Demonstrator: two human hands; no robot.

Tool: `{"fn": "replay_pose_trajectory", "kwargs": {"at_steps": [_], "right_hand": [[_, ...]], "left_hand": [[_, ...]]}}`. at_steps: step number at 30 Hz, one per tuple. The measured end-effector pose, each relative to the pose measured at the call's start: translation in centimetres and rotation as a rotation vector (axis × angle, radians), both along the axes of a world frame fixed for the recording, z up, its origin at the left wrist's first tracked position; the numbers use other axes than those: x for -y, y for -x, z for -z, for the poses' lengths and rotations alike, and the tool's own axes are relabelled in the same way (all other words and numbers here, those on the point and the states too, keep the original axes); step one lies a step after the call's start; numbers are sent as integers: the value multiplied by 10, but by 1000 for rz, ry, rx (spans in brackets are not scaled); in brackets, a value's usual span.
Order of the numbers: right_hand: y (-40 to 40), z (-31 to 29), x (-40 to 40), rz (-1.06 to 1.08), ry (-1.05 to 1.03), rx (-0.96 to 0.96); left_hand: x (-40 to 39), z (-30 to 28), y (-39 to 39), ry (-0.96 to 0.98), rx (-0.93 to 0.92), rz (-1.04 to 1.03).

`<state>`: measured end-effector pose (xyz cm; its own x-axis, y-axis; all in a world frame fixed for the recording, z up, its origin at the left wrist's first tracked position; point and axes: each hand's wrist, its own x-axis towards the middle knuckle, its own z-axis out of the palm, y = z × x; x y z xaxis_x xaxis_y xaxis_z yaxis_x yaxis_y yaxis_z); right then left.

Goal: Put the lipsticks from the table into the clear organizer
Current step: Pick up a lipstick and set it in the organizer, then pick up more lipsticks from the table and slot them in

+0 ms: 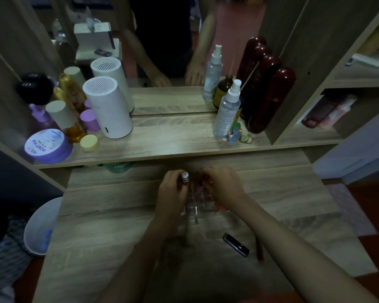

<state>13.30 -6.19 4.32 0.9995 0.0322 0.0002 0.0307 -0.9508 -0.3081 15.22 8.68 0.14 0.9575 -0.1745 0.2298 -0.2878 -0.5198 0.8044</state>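
Observation:
The clear organizer (200, 212) stands mid-table between my hands, with several lipsticks upright in its cells. My left hand (172, 193) is at its left side, closed around a silver-capped lipstick (185, 177) held upright. My right hand (224, 186) reaches over its far right part, fingers pinched on a red-topped lipstick (204, 179) partly hidden by them. A black lipstick (235, 244) lies flat on the table in front of the organizer. A thin red lipstick pencil (259, 250) lies beside it, half under my right forearm.
A raised shelf behind holds a white cylinder device (107, 108), a purple jar (46, 145), bottles, a clear spray bottle (227, 110) and dark red bottles (269, 99) before a mirror. A white bin (42, 226) stands on the floor left of the table.

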Motion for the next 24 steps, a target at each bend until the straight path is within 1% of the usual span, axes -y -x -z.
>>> {"fn": "replay_pose_trajectory", "kwargs": {"at_steps": [5, 10, 13, 21, 24], "right_hand": [[-6, 6, -4, -16, 22, -28], [-9, 10, -4, -34, 11, -13], [-10, 9, -4, -28, 0, -47], [-4, -3, 4, -36, -93, -72], [5, -17, 28, 36, -158, -56]], "left_hand": [[1, 0, 0, -9, -11, 18], [4, -4, 0, -19, -36, 22], [5, -6, 1, -23, -38, 13], [8, -9, 2, 15, 6, 10], [8, -7, 2, 0, 28, 23]]}}
